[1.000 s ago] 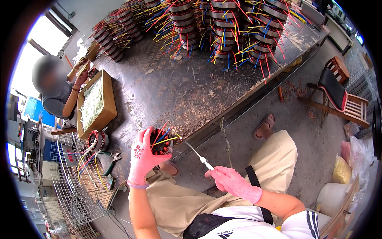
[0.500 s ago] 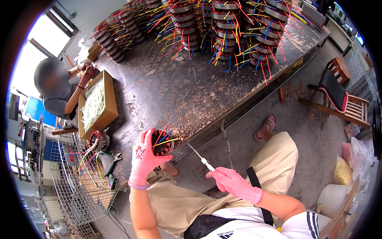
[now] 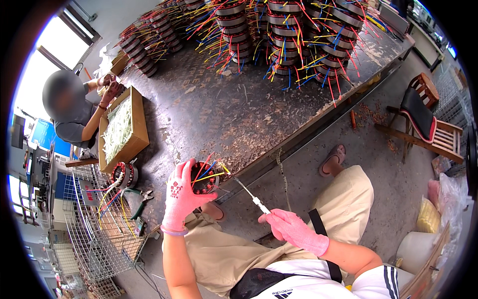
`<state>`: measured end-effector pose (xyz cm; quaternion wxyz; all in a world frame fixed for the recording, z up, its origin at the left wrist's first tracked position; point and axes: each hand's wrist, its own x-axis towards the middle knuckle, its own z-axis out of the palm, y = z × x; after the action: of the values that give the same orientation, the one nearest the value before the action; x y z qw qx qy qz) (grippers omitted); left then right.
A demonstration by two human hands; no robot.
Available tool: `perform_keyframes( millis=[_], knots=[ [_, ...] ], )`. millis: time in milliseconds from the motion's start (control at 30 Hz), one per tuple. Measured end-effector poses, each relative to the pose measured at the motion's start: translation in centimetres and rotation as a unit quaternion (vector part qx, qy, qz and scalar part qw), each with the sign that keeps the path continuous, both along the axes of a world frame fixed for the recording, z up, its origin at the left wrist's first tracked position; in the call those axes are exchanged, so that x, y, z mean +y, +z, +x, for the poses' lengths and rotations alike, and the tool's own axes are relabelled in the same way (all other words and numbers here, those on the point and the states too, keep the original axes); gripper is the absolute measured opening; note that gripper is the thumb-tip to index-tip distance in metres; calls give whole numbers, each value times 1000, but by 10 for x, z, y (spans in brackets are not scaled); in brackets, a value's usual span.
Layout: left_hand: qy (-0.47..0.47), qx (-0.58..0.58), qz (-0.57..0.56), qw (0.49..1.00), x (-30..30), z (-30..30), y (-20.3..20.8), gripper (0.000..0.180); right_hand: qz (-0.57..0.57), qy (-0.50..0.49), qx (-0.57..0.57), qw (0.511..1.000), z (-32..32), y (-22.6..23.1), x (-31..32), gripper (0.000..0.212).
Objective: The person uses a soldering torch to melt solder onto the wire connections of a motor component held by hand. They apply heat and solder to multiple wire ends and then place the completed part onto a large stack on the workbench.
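Left hand (image 3: pixel 181 199) in a pink glove is wrapped around a wound motor stator (image 3: pixel 204 178), held up just off the near edge of the metal workbench (image 3: pixel 224 109), its coloured lead wires (image 3: pixel 209 169) sticking out. Right hand (image 3: pixel 294 230) pinches a thin white-handled pick tool (image 3: pixel 247 193), tip right at the windings by the yellow lead. Risk I see: the point could slip and nick the wire insulation or jab the left glove, since the stator is only hand-held with nothing bracing it.
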<state>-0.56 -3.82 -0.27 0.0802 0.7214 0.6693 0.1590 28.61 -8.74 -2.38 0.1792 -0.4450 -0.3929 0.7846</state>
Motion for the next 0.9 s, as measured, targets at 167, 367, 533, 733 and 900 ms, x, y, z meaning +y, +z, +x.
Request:
perform_keyframes(
  millis=[167,367,533,733,900],
  knots=[
    [2,2,-2,1000,0,-1,0,97,-1,2,-1,1000,1,0,0,31],
    [2,0,-9,1000,0,-2,-3,98,-4,2,7,1000,1,-3,0,31],
    [2,3,-11,1000,0,-2,-1,99,-14,-11,21,1000,-1,-4,-1,29],
    [-1,-2,-1,1000,0,-2,-1,99,-4,-4,3,1000,0,-4,-1,30],
    [-3,-2,-5,1000,0,0,-1,99,0,-4,-1,1000,0,-5,0,30]
  ],
)
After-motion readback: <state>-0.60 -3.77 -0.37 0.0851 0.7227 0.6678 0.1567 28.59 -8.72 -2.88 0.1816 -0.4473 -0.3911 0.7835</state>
